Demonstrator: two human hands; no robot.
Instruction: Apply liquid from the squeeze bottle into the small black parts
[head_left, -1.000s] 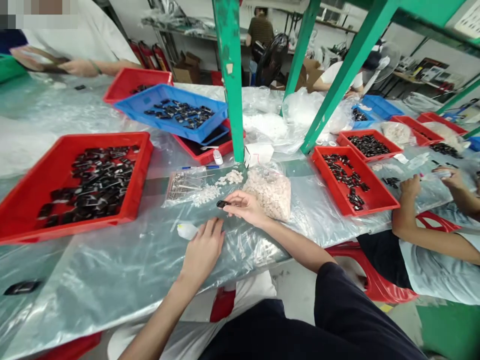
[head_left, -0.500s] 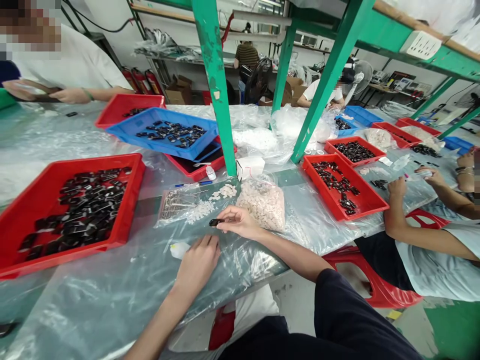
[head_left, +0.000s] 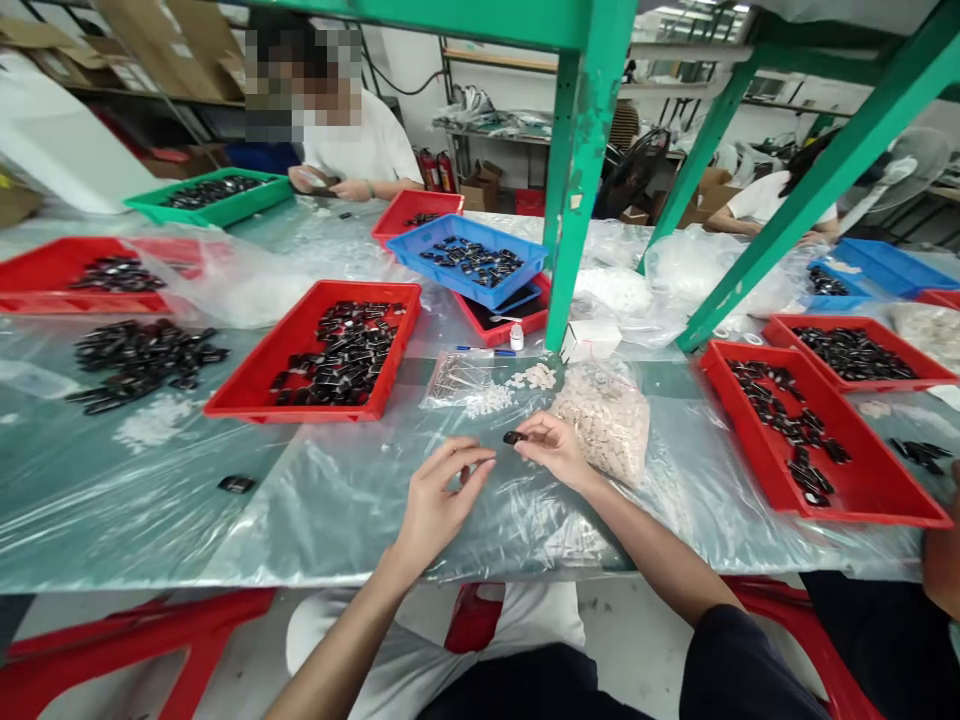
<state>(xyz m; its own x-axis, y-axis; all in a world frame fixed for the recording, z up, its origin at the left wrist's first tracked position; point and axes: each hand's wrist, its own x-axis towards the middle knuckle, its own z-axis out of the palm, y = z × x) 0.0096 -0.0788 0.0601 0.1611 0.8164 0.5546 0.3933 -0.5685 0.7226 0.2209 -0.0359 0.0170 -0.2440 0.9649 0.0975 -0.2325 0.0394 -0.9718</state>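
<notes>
Between the thumb and fingers of my right hand (head_left: pixel 556 452) is a small glossy black plastic piece (head_left: pixel 514 437), pointing left. My left hand (head_left: pixel 444 497) is just left of it, thumb and forefinger tips brought together; anything between them is too small to make out. Behind the hands lie small white bits (head_left: pixel 489 400), some flat pale pieces (head_left: pixel 534 377) and a clear bag of thin metal sticks (head_left: pixel 461 380). A clear bag full of pale pieces (head_left: pixel 604 420) sits right beside my right hand.
Red trays of black pieces stand left (head_left: pixel 405 345) and right (head_left: pixel 870 490). A blue tray (head_left: pixel 469 262) rests on a red one behind. A green post (head_left: pixel 581 190) rises beside a white box (head_left: pixel 591 341). One loose black piece (head_left: pixel 237 484) lies left. Co-workers sit around.
My left hand has lifted off the table sheet and drawn its fingertips together near the black piece. My right hand still holds that piece. The view has turned left.
</notes>
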